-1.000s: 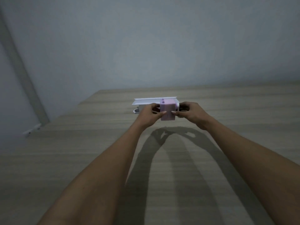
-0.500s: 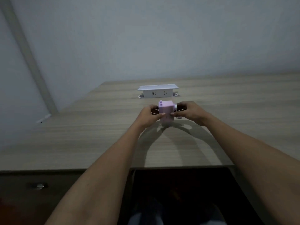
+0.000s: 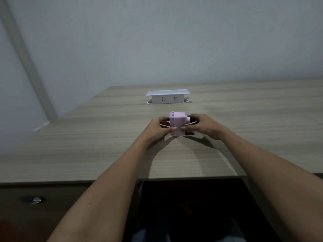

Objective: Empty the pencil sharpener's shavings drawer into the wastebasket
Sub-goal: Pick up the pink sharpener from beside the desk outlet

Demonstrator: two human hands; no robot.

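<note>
A small pink pencil sharpener, box-shaped with a white crank end on its right, rests on the wooden desk. My left hand grips its left side with the thumb on the front face. My right hand grips the right side, thumb also on the front. I cannot make out the shavings drawer as a separate part. No wastebasket is in view.
A white raised socket box with two outlets stands on the desk behind the sharpener. The desk's front edge runs below my forearms, with a dark drawer front and round lock at lower left. A grey wall is behind.
The sharpener has come back from in front of the socket box toward me and lower, down to the desk surface. The view tilted down, so the desk's front edge shows.
</note>
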